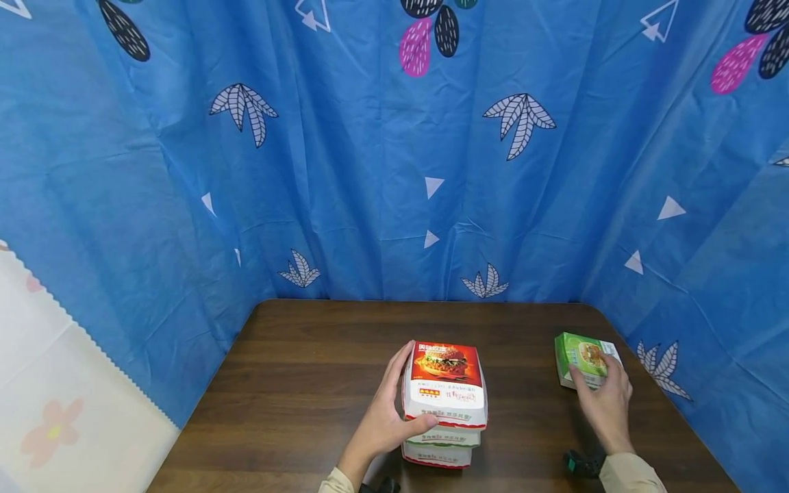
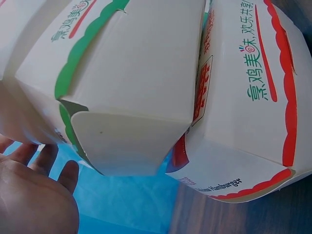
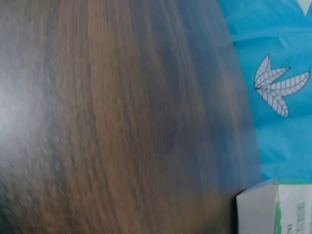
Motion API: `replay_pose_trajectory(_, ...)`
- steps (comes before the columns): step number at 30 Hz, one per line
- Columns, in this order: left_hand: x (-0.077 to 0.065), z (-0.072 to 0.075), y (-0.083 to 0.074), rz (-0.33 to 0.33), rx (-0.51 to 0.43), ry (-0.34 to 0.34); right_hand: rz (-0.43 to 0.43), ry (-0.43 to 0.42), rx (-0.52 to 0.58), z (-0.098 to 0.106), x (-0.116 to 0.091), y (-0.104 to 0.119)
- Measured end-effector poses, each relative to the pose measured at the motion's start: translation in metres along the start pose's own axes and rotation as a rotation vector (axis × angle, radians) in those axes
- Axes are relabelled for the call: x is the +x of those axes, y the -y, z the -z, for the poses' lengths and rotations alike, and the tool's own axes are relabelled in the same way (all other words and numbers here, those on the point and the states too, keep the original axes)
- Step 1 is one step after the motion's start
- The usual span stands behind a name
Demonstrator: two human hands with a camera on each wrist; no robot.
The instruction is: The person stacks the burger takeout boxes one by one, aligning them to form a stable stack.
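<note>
In the head view, a stack of hamburger boxes stands near the table's front, slightly right of centre. The top hamburger box (image 1: 446, 383) is red and white with a burger picture. My left hand (image 1: 385, 418) holds its left side, thumb at the near face and fingers along the far left corner. Below it sit a green-trimmed box (image 2: 131, 63) and a red-trimmed box (image 2: 243, 122). Far to the right, my right hand (image 1: 607, 404) grips a green-and-white food box (image 1: 584, 352) between thumb and fingers. The right wrist view shows only that box's corner (image 3: 258, 209), with the hand out of frame.
The dark wooden table (image 1: 320, 383) has rounded far corners. Behind and beside it hangs a blue patterned curtain (image 1: 370, 171), close to the right table edge near the green box. A pale flowered cloth (image 1: 55, 404) hangs at left.
</note>
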State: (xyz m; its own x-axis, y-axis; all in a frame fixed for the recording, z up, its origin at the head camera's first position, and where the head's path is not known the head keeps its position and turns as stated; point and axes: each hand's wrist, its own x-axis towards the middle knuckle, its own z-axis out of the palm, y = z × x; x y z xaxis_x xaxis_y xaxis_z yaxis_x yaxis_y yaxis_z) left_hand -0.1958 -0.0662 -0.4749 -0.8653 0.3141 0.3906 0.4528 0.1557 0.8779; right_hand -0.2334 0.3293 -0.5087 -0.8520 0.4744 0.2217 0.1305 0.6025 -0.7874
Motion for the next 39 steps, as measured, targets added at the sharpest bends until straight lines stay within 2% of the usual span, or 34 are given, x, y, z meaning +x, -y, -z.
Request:
replay_pose_trajectory(5, 0.000, 0.000, 0.000, 0.022, -0.011, -0.003, -0.028, -0.031, 0.006, 0.000, 0.006, -0.011)
replay_pose_trajectory(12, -0.001, 0.000, 0.000, 0.019, -0.015, 0.000, -0.074, -0.049, -0.004, -0.002, 0.011, -0.022)
replay_pose_trajectory(16, -0.002, 0.000, -0.003, 0.061, -0.033, -0.002, -0.078, -0.045, -0.011, -0.003, 0.013, -0.027)
replay_pose_trajectory(21, -0.002, 0.000, -0.004, 0.084, -0.044, -0.004, -0.076, -0.038, -0.026, -0.004, 0.015, -0.031)
replay_pose_trajectory(33, -0.002, 0.000, -0.005, 0.091, -0.052, -0.001, -0.076, -0.033, -0.061, -0.005, 0.016, -0.038)
replay_pose_trajectory(39, -0.002, 0.001, -0.003, 0.065, -0.038, 0.004, -0.078, -0.037, -0.063, -0.008, 0.018, -0.042)
